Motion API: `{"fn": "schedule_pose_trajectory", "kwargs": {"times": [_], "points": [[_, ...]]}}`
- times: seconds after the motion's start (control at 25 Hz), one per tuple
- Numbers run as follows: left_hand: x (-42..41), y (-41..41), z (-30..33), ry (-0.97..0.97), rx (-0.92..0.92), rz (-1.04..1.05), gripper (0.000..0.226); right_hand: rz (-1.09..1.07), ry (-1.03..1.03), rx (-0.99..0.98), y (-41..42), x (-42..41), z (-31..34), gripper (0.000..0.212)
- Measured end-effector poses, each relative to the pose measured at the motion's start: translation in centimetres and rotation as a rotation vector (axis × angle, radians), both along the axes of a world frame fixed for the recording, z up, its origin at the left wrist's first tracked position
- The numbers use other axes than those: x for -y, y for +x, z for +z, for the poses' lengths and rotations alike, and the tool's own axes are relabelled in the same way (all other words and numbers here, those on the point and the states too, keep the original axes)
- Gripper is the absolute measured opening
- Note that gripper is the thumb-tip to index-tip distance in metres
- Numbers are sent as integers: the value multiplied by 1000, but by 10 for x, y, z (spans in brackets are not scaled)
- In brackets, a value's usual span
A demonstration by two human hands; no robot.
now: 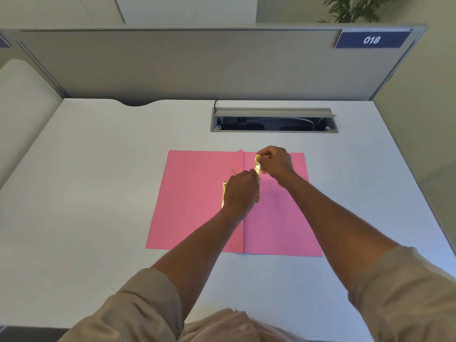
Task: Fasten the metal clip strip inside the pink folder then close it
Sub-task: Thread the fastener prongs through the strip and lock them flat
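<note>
The pink folder [192, 208] lies open and flat on the white desk [98, 193]. A gold metal clip strip [257, 169] runs lengthwise just right of the fold. My right hand [275, 161] pinches its far end. My left hand [240, 191] is closed over the strip's middle, hiding that part. A second gold metal piece [224, 192] lies on the left flap, partly behind my left hand.
A cable hatch [274, 119] stands open in the desk behind the folder. Grey partition walls [172, 65] enclose the desk at the back and both sides. A blue label reading 018 [371, 40] sits top right.
</note>
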State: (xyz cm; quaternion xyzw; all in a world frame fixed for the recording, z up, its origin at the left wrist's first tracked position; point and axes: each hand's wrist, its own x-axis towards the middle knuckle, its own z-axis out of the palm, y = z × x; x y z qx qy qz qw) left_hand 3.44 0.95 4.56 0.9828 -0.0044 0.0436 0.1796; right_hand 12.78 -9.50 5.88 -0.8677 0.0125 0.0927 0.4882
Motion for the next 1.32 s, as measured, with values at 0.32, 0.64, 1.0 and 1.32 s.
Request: {"fn": "schedule_pose_trajectory", "kwargs": {"times": [0.32,0.64,1.0,1.32], "points": [[-56,11,0,-704,-102,403,25,84,57,-1,-4,-56,8,4],[-92,-5,-42,-1169,-244,503,14,87,-38,-33,-15,-58,-30,13],[-95,6,-53,-1209,-369,524,17,138,-65,8,-23,-52,-55,18],[-89,12,-54,-1209,-415,522,18,175,-85,7,-23,-53,-59,9]]}}
